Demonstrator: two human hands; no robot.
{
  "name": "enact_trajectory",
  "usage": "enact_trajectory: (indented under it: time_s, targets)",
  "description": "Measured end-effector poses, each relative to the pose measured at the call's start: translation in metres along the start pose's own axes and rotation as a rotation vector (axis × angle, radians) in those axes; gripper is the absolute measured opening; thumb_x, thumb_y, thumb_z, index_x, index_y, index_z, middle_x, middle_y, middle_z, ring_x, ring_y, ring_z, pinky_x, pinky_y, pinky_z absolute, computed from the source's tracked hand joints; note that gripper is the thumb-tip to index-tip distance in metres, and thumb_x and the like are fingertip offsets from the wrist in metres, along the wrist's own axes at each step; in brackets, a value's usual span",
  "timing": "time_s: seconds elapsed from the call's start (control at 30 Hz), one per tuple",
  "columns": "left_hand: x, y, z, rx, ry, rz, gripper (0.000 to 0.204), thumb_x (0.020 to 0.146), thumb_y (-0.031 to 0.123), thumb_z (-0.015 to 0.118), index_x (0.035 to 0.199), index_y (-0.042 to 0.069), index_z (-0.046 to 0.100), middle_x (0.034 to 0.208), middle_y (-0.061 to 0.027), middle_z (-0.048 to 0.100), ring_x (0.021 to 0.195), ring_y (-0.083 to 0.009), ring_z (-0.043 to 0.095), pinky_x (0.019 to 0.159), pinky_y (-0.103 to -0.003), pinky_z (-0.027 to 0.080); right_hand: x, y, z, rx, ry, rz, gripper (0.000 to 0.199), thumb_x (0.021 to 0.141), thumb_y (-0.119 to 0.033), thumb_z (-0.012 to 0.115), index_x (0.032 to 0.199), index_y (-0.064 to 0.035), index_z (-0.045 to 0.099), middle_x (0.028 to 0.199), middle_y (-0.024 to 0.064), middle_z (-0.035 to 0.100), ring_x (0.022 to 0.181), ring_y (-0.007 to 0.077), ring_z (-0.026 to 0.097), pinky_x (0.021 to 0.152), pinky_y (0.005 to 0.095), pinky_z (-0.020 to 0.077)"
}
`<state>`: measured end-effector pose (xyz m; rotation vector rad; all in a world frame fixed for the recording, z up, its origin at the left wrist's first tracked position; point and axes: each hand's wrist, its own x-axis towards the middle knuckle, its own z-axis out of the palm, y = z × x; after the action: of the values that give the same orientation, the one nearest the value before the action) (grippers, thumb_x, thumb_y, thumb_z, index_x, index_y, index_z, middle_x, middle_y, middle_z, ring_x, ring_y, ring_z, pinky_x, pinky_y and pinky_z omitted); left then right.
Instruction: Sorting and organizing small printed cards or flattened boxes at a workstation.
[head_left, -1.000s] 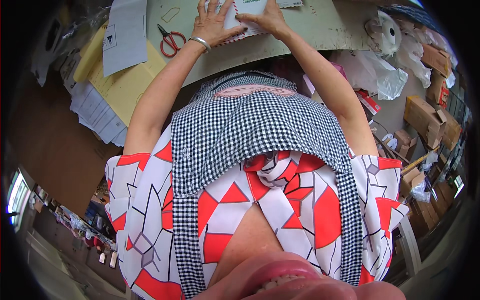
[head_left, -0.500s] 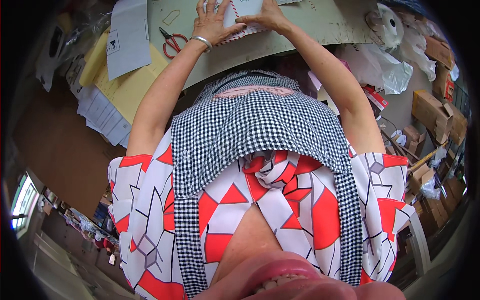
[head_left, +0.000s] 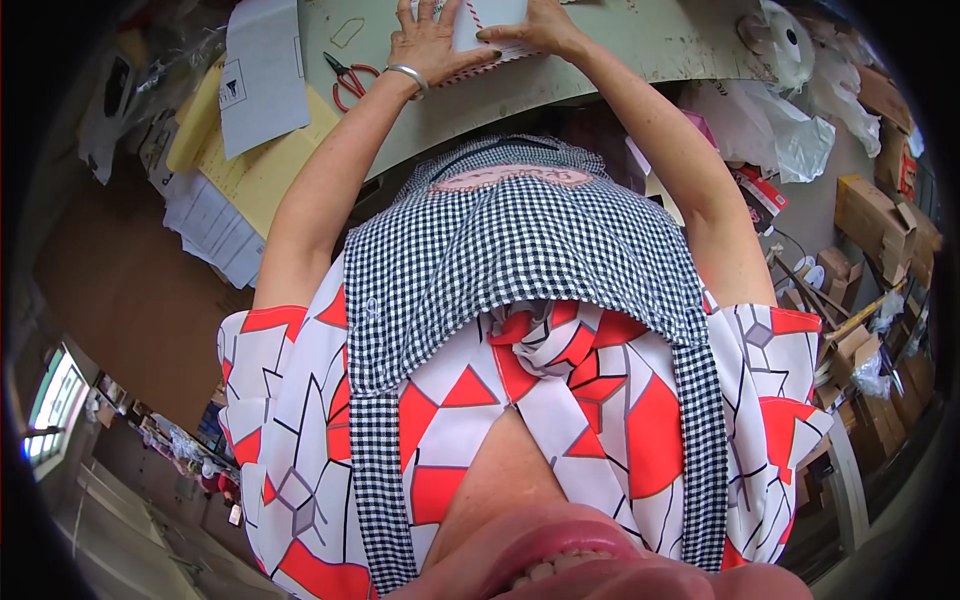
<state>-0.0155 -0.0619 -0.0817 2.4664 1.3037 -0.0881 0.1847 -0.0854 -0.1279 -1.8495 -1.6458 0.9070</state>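
Clock positions refer to the full view, 12 o'clock at its top edge, unless a hand is named as reference.

The white card with red-striped edging point(head_left: 500, 12) lies on the worktop point(head_left: 650, 45) at 12 o'clock, under and between both hands. Its far part is cut off by the view — its long axis cannot be determined. The near striped edge climbs from 8 toward 2 o'clock.

Left hand point(head_left: 428, 45): laid on the card's 9 o'clock side; fingers spread apart, thumb extended toward 3 o'clock across the card. A silver bangle point(head_left: 415, 80) encircles the wrist.

Right hand point(head_left: 550, 28): on the 3 o'clock side, thumb reaching toward 9 o'clock, its tip beside the inner striped line. The remaining fingertips are cut off; whether they clamp the card cannot be told. Neither hand is clearly nearer — both adjoin the card.

From the left hand, the red-handled pliers point(head_left: 343, 75) lie at 8 o'clock, nose toward 11; a thin tan loop point(head_left: 348, 33) lies at 9. Yellow paper point(head_left: 320, 120) is at 10 o'clock of the view.
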Motion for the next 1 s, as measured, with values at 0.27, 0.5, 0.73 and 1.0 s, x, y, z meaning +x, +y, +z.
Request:
enact_trajectory:
  time_s: [0.27, 0.5, 0.73, 1.0]
  targets:
    - [0.008, -0.001, 0.006, -0.045, 0.004, -0.013, 0.112, 0.064, 0.065, 0.071, 0.149, 0.016, 0.018, 0.152, -0.0178, 0.018, 0.139, -0.0447, 0.01, 0.106, -0.061, 0.029, -0.002, 0.001, -0.005, 0.071, 0.011, -0.026, 0.136, 0.051, -0.047, 0.089, 0.144, 0.0099, 0.008, 0.142, 0.0338, 0.029, 0.134, 0.0441, 0.029, 0.112, 0.0419, 0.0273]
    - [0.007, -0.017, 0.012, -0.186, 0.078, 0.102, 0.109, 0.065, 0.066, 0.069, 0.149, 0.016, 0.022, 0.153, -0.0161, 0.017, 0.141, -0.0448, 0.008, 0.107, -0.062, 0.029, -0.033, -0.079, -0.042, 0.062, -0.094, 0.106, 0.137, 0.053, -0.048, 0.088, 0.147, 0.004, 0.003, 0.145, 0.0304, 0.027, 0.134, 0.0422, 0.031, 0.109, 0.0459, 0.0318]
    - [0.014, 0.006, -0.006, 0.021, 0.067, 0.059, 0.098, 0.066, 0.065, 0.069, 0.144, 0.016, 0.036, 0.151, -0.0178, 0.024, 0.14, -0.0437, 0.014, 0.109, -0.061, 0.025, 0.0, -0.031, -0.007, -0.139, 0.095, 0.187, 0.137, 0.054, -0.05, 0.086, 0.148, 0.0018, 0.001, 0.146, 0.0281, 0.027, 0.133, 0.0429, 0.031, 0.108, 0.0472, 0.0324]
    - [0.012, -0.004, -0.007, 0.011, 0.25, 0.266, 0.073, 0.074, 0.052, 0.067, 0.135, 0.014, 0.051, 0.139, -0.0207, 0.043, 0.136, -0.0366, 0.029, 0.114, -0.054, 0.017, 0.004, -0.028, -0.009, -0.16, 0.082, 0.144, 0.133, 0.058, -0.051, 0.084, 0.148, 0.0006, 0.0, 0.142, 0.0286, 0.031, 0.131, 0.0431, 0.034, 0.107, 0.048, 0.0332]
